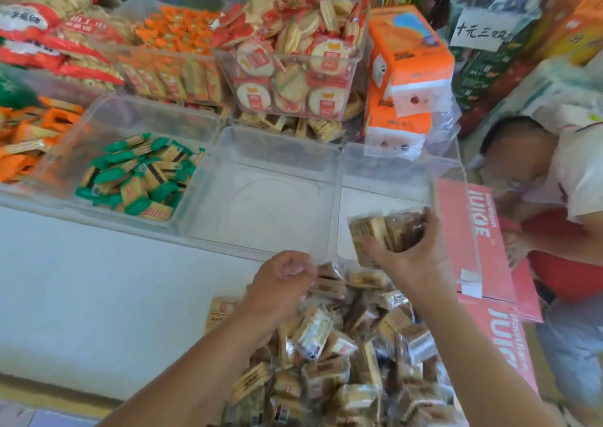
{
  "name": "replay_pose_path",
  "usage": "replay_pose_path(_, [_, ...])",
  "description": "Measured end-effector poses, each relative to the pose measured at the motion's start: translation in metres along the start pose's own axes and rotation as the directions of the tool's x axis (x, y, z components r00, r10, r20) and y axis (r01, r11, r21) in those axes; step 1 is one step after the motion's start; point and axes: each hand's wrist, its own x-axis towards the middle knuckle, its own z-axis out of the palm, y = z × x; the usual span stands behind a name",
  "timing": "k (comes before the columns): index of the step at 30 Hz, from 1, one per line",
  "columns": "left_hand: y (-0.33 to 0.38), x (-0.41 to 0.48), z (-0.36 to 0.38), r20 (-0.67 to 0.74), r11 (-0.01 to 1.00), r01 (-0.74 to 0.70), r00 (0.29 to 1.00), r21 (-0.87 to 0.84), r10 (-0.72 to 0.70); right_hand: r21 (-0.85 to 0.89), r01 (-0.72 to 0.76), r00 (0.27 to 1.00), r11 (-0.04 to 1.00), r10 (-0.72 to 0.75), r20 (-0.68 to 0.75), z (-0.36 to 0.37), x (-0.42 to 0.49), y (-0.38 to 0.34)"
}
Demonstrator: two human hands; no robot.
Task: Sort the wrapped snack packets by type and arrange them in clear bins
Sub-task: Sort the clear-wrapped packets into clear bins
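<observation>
Sorting partly done. At 10 o'clock, clear bin (pixel 98 116) about a third full of green packets (pixel 137 175). Farther back at 11–12 o'clock, stacked bins already loaded: orange packets (pixel 176 28) in one, round crackers (pixel 293 64) in another. At far 9 o'clock, another heap of orange-wrapped packets (pixel 29 139), container unclear.

Two bins not yet filled: middle bin (pixel 270 146) at centre, bare as far as visible; right bin (pixel 391 165) at 2 o'clock, floor bare apart from what hangs over it.

Right hand (pixel 414 253) closed around a small bunch of brown packets (pixel 388 231), held over the near end of the right bin, not yet released. Count in the bunch unclear; at least two. Left hand (pixel 280 283) curled loosely, fingers drawn in, hovering at the far edge of the pile; whether anything is pinched inside cannot be told.

Large pile of brown packets (pixel 342 355) at 5–6 o'clock on the white table (pixel 81 296), unsorted. One stray packet (pixel 220 312) lies just left of the pile.

Judgement: early stage for this type. First bunch going into the right bin; nearly the whole pile left to move. Middle bin likely reserved for another type or overflow.

Pink juice boxes (pixel 473 231) at 3 o'clock, touching the right bin's side. Another person (pixel 561 182) beyond them, bent low.
</observation>
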Motion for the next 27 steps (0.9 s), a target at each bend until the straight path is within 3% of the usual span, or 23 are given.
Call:
replay_pose_path(3, [-0.008, 0.006, 0.008, -0.106, 1.0, -0.006, 0.994, -0.019, 0.004, -0.186, 0.004, 0.997, 0.983, -0.018, -0.074, -0.008, 0.053, 0.015])
replay_pose_path(5, [-0.02, 0.002, 0.004, -0.181, 1.0, 0.003, 0.984, -0.004, -0.003, -0.323, -0.055, 0.998, 0.945, 0.043, -0.043, -0.002, 0.082, 0.026])
replay_pose_path(8, [-0.048, -0.002, -0.01, -0.335, 0.986, 0.06, 0.942, 0.155, -0.005, -0.528, -0.123, 0.985, 0.84, 0.167, 0.036, 0.021, 0.107, 0.044])
replay_pose_path(12, [-0.089, -0.001, -0.038, -0.451, 0.935, 0.251, 0.885, 0.252, -0.116, -0.588, -0.157, 0.956, 0.793, 0.271, 0.11, 0.053, 0.121, 0.059])
replay_pose_path(17, [-0.132, 0.006, -0.08, -0.495, 0.81, 0.287, 0.869, 0.512, 0.005, -0.589, -0.135, 0.875, 0.797, 0.375, 0.307, 0.074, 0.148, 0.066])
replay_pose_path(20, [-0.138, 0.013, -0.09, -0.501, 0.737, 0.284, 0.861, 0.614, 0.086, -0.582, -0.05, 0.901, 0.812, 0.288, 0.325, 0.068, 0.138, 0.061])
replay_pose_path(22, [-0.141, 0.017, -0.096, -0.521, 0.726, 0.334, 0.852, 0.601, 0.04, -0.52, -0.027, 0.957, 0.854, 0.173, 0.235, 0.065, 0.109, 0.043])
replay_pose_path(24, [-0.147, 0.019, -0.105, -0.544, 0.74, 0.389, 0.838, 0.548, -0.038, -0.359, 0.077, 0.995, 0.93, -0.049, 0.087, 0.065, 0.066, 0.026])
replay_pose_path(26, [-0.152, 0.023, -0.113, -0.523, 0.778, 0.398, 0.846, 0.487, -0.105, -0.191, 0.333, 0.941, 0.923, -0.338, 0.007, 0.072, 0.015, 0.011])
replay_pose_path(27, [-0.152, 0.023, -0.115, -0.498, 0.798, 0.39, 0.857, 0.459, -0.132, -0.139, 0.432, 0.902, 0.891, -0.428, 0.058, 0.08, -0.01, 0.006])
